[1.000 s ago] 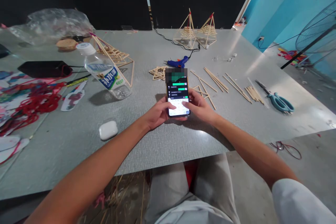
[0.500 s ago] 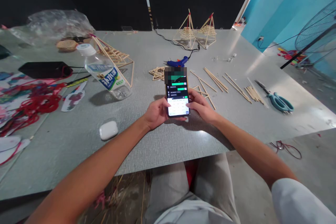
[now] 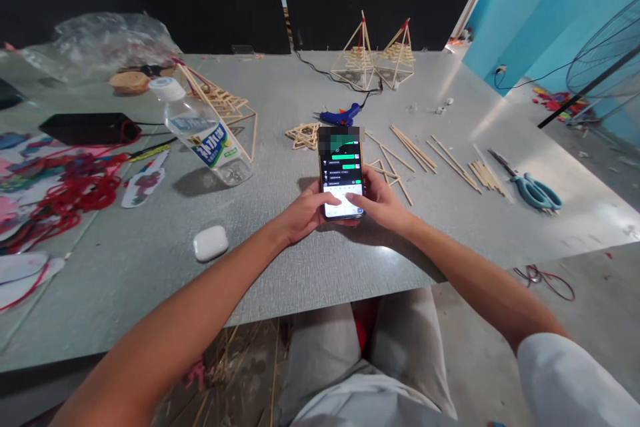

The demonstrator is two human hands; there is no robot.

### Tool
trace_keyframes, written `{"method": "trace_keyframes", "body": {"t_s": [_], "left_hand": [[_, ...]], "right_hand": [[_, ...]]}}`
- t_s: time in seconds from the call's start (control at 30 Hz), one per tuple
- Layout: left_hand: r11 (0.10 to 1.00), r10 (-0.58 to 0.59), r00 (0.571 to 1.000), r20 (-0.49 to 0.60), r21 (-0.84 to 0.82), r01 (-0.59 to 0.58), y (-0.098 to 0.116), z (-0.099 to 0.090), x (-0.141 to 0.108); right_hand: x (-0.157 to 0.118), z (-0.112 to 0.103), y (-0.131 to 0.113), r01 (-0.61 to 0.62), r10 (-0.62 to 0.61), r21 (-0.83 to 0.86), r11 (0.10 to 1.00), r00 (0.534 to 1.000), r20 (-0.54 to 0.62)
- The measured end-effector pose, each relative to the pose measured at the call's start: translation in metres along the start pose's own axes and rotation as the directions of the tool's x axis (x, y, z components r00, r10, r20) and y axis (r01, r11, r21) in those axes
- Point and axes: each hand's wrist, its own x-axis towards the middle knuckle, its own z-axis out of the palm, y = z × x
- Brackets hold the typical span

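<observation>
A phone point(image 3: 343, 173) is held upright between my two hands over the front part of the grey table point(image 3: 300, 280). My left hand point(image 3: 306, 215) grips its left side, the thumb lying over the lit keyboard. On the right side my right hand point(image 3: 383, 203) is closed round it too, with its thumb on the keys. The fingers behind the phone are mostly hidden. Just beyond it lie a blue glue gun point(image 3: 341, 115) and a star-shaped stick piece point(image 3: 303, 136). A stick frame point(image 3: 393, 179) lies partly behind my right hand.
Left: a tilted-looking water bottle point(image 3: 207, 137), white case point(image 3: 211, 243), black box point(image 3: 90, 129), red yarn point(image 3: 85, 193) and plastic bag point(image 3: 113, 43). Right: loose sticks point(image 3: 413, 149) and blue-handled scissors point(image 3: 535, 192). Stick pyramids point(image 3: 361, 60) stand at the back.
Both thumbs have moved inward over the phone's keyboard, closer together. The view has shifted slightly, and the phone sits a little further right in it.
</observation>
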Motion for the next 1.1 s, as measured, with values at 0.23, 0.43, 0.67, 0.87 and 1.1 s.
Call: {"method": "trace_keyframes", "body": {"t_s": [0.23,0.43,0.67,0.87,1.1], "left_hand": [[0.999,0.020,0.998,0.052,-0.049,-0.017,0.000,-0.006,0.000],[1.000,0.004,1.000,-0.001,-0.016,-0.004,0.001,-0.002,0.002],[0.996,0.009,0.999,0.043,-0.091,-0.005,0.001,-0.007,0.002],[0.990,0.019,0.997,0.070,-0.142,-0.009,0.001,-0.018,0.005],[0.995,0.001,0.998,0.055,-0.103,0.005,-0.002,-0.018,0.007]], "right_hand": [[0.001,-0.002,-0.005,-0.009,0.009,0.009,1.000,1.000,-0.024],[0.000,-0.002,-0.008,0.010,-0.010,0.012,1.000,1.000,-0.005],[0.000,0.001,0.000,0.010,-0.010,-0.003,1.000,1.000,-0.009],[-0.002,-0.005,-0.007,0.017,-0.016,-0.009,1.000,0.998,0.055],[-0.002,-0.005,-0.012,-0.001,0.001,0.003,1.000,0.999,0.053]]}}
